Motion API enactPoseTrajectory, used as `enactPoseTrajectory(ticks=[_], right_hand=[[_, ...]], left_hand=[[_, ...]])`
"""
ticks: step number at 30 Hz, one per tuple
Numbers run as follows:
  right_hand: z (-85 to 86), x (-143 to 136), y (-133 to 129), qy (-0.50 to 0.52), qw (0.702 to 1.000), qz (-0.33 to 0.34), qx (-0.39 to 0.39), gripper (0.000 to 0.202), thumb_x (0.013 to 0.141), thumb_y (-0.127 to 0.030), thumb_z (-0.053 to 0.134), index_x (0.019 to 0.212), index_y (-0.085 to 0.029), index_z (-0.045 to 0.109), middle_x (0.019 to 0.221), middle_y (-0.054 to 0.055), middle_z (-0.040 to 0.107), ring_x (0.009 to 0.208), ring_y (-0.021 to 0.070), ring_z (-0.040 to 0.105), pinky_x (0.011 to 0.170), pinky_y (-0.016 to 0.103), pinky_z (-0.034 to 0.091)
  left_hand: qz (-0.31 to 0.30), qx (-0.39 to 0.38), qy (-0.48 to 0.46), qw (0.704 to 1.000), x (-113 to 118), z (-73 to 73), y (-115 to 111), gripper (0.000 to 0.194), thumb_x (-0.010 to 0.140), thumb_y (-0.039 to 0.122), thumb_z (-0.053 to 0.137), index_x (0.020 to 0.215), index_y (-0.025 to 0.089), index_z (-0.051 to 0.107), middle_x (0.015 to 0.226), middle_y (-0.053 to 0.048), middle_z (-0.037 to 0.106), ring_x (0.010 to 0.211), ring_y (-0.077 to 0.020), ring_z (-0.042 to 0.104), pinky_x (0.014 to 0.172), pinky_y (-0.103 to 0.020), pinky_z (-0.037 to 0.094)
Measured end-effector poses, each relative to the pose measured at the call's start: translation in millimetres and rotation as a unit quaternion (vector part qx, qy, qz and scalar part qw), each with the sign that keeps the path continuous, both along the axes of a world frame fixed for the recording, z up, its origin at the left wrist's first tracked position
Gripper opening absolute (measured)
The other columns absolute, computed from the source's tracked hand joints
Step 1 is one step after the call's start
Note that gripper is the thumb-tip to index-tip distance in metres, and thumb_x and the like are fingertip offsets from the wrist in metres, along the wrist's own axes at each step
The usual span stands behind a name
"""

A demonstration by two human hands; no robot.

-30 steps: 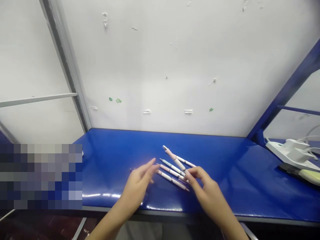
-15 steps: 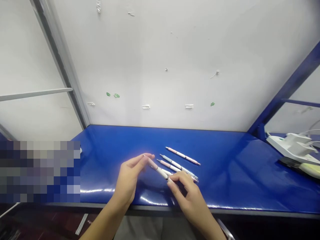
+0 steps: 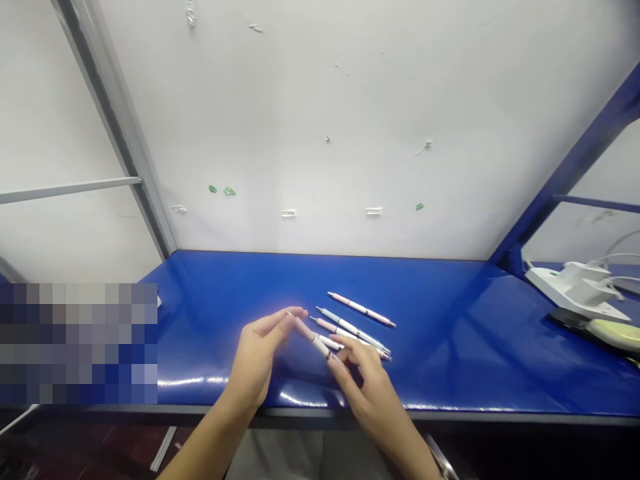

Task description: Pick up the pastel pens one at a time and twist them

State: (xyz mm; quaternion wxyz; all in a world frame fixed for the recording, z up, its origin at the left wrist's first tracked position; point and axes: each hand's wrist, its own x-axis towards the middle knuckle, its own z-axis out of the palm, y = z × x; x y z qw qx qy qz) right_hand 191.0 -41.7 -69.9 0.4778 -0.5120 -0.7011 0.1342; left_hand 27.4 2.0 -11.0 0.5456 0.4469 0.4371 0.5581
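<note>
My left hand and my right hand hold one pink-and-white pen between them just above the blue table top. The left fingertips pinch its far tip and the right fingers grip its near end. Just behind my right hand three more pens lie on the table side by side: a pink one farthest back, a light blue one in the middle, and another pink one partly hidden by my right fingers.
A white wall panel stands behind the table. A blue frame post rises at the right. Beyond it lie a white power strip with plugs and a dark device. The table's front edge runs under my wrists.
My right hand has lifted one pen out of the group and brought it left; my left hand has closed its fingertips on the pen's far end. The remaining pens stay put.
</note>
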Motion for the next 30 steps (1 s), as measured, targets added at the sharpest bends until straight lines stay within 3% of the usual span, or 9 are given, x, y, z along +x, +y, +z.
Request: enactPoseTrajectory(ticks=[3,6,11,14,17,20,22,26,30], right_hand=[[2.6,3.1,0.8,-0.047,0.998,0.042,0.013,0.020,0.093,-0.028,0.041,0.093,-0.023,0.060,0.074,0.002,0.062,0.073,0.0195,0.056,0.072,0.034,0.043],[4.0,3.7,0.4,-0.005,1.000,0.024,0.000,0.021,0.092,-0.030,0.044,0.077,-0.021,0.056,0.076,0.003,0.060,0.075,0.0194,0.055,0.071,0.034,0.042],[0.0,-1.8,-2.0,0.123,0.991,0.012,-0.050,0.010,0.084,-0.028,0.053,0.078,-0.022,0.048,0.081,0.003,0.055,0.078,0.0188,0.055,0.070,0.031,0.046],[-1.6,-3.9,-3.1,0.166,0.982,0.004,-0.091,0.014,0.086,-0.033,0.051,0.094,-0.022,0.053,0.081,0.003,0.055,0.075,0.0185,0.055,0.067,0.031,0.048],[2.5,-2.8,-3.4,0.114,0.992,0.006,-0.062,0.023,0.090,-0.037,0.044,0.102,-0.023,0.059,0.075,0.003,0.055,0.076,0.0205,0.053,0.071,0.034,0.045],[7.1,-0.5,-2.8,0.060,0.998,0.018,-0.032,0.026,0.092,-0.034,0.041,0.079,-0.022,0.060,0.072,0.002,0.054,0.074,0.0198,0.051,0.071,0.033,0.042],[7.0,0.0,-2.6,0.064,0.997,0.014,-0.027,0.023,0.090,-0.034,0.046,0.074,-0.021,0.056,0.073,0.002,0.054,0.072,0.0185,0.051,0.069,0.032,0.042],[0.8,-2.5,-3.1,0.109,0.993,-0.007,-0.035,0.018,0.087,-0.036,0.051,0.077,-0.021,0.053,0.078,0.003,0.054,0.075,0.0185,0.054,0.068,0.031,0.044],[-0.4,-4.4,-3.4,0.101,0.993,-0.018,-0.053,0.024,0.089,-0.040,0.047,0.100,-0.022,0.059,0.083,0.005,0.059,0.078,0.0201,0.055,0.070,0.032,0.045]], left_hand=[[-0.011,-0.002,0.013,1.000,0.5,0.6,-1.0,0.026,0.059,0.039,0.075,0.075,0.019,0.078,0.084,-0.008,0.075,0.071,-0.0171,0.057,0.064,-0.026,0.043],[-0.008,0.002,0.036,0.999,0.7,0.9,-1.2,0.024,0.059,0.037,0.075,0.073,0.019,0.077,0.081,-0.008,0.075,0.077,-0.0209,0.061,0.069,-0.029,0.045],[-0.019,0.012,0.059,0.998,1.4,1.1,-2.2,0.019,0.062,0.034,0.073,0.072,0.018,0.077,0.081,-0.007,0.075,0.084,-0.0236,0.063,0.077,-0.031,0.046],[-0.022,0.017,0.065,0.997,2.1,1.6,-3.6,0.020,0.064,0.034,0.071,0.074,0.018,0.077,0.084,-0.008,0.075,0.087,-0.0249,0.063,0.079,-0.032,0.046],[-0.027,0.019,0.065,0.997,2.1,1.4,-4.0,0.022,0.066,0.035,0.070,0.079,0.019,0.077,0.087,-0.008,0.075,0.089,-0.0251,0.063,0.081,-0.033,0.047],[-0.042,0.026,0.070,0.996,1.8,1.0,-3.3,0.019,0.067,0.034,0.070,0.077,0.020,0.077,0.088,-0.007,0.076,0.090,-0.0247,0.064,0.084,-0.032,0.046],[-0.046,0.025,0.076,0.996,1.8,1.4,-2.9,0.017,0.065,0.033,0.071,0.073,0.019,0.077,0.085,-0.007,0.076,0.090,-0.0255,0.064,0.085,-0.033,0.046],[-0.031,0.010,0.080,0.996,2.4,2.5,-2.9,0.014,0.060,0.031,0.074,0.069,0.020,0.077,0.080,-0.006,0.076,0.087,-0.0251,0.065,0.083,-0.032,0.047],[-0.029,0.018,0.084,0.996,3.2,2.4,-3.9,0.015,0.064,0.032,0.072,0.072,0.020,0.077,0.083,-0.007,0.076,0.089,-0.0252,0.065,0.083,-0.032,0.047]])
